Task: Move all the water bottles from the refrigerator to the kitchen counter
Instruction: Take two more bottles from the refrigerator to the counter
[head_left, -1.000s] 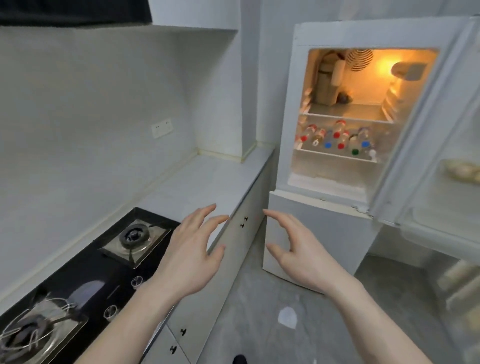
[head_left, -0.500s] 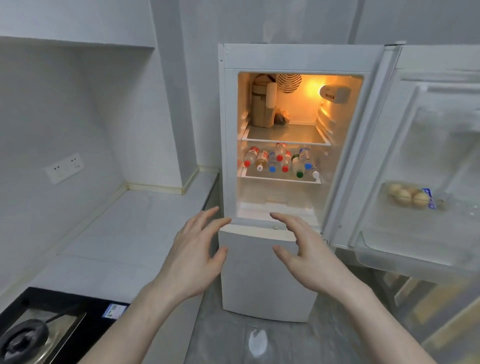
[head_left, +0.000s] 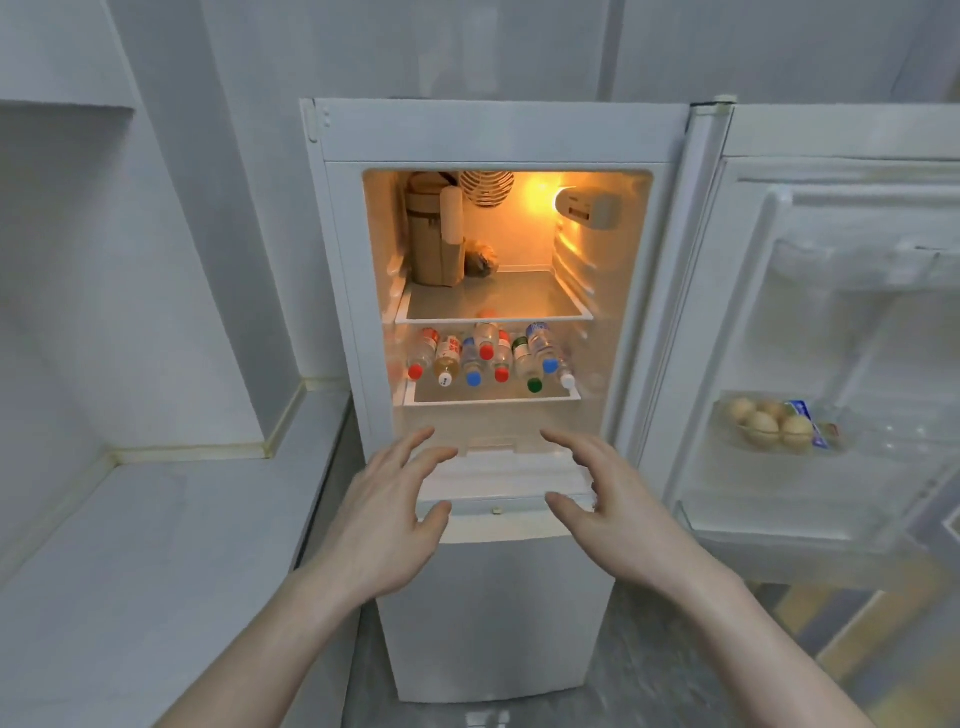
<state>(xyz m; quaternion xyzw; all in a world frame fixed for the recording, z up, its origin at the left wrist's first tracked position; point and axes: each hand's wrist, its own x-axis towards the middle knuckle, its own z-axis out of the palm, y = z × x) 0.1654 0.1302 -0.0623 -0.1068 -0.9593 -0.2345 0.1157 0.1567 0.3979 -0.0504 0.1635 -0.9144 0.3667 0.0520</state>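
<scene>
both bare hands, left (head_left: 387, 512) and right (head_left: 615, 512), hang released, holding nothing. reach for the clear plastic water bottles (head_left: 488, 356) at the lower glass shelf's (head_left: 491, 399) front edge, grasping bodies, not caps.

The labels on the water bottles (head_left: 488, 353) are too blurred to read.

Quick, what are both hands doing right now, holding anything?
Left hand: open, fingers spread, holding nothing, in front of the refrigerator.
Right hand: open, fingers loosely spread, holding nothing.
</scene>
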